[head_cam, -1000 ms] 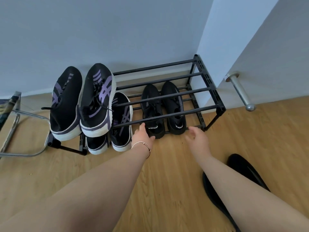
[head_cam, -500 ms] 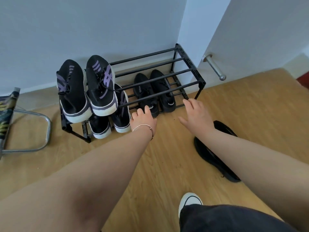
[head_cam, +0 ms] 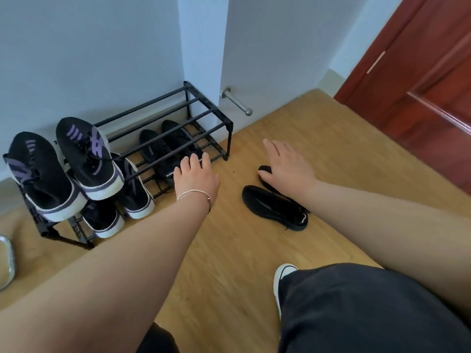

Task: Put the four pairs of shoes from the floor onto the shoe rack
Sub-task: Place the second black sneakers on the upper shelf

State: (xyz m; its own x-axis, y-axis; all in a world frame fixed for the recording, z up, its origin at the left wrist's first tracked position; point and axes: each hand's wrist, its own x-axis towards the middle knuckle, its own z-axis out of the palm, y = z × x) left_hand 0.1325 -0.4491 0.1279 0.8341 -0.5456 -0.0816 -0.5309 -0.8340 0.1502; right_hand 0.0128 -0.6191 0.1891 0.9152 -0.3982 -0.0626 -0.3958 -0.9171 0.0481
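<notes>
Our leg: we see a dark trouser leg [head_cam: 356,307] nearest the camera, with a white-toed sneaker [head_cam: 283,276] planted on the floor, so we judge ourselves crouched facing the rack.
Floor: light wood-look boards [head_cam: 229,263], smooth and bare; shoes should slide easily on them.
Last pair on the floor: two flat black knit slip-on shoes [head_cam: 275,207] lie side by side just right of the rack, the farther one partly under our right forearm. We judge this the only pair not yet racked.
Right hand: our right hand [head_cam: 288,161] is spread wide and empty, palm down over the toe of the farther shoe, seemingly poised to take it.
Left hand: our left hand [head_cam: 196,177], with a thin bracelet at the wrist, is open and holds nothing, fingers at the rack's front edge.
Rack: a low black metal-bar shoe rack [head_cam: 204,115] stands against the wall; its top tier's right half is free, likely the spot for the last pair.
Racked shoes: black and purple sneakers [head_cam: 86,159] tilt on the top left, a similar pair [head_cam: 132,197] sits below, and black shoes [head_cam: 163,154] sit on the lower right.
Room: pale walls [head_cam: 102,47] form a corner, with a metal doorstop [head_cam: 237,103] and a red-brown wooden door [head_cam: 420,85] at far right.
</notes>
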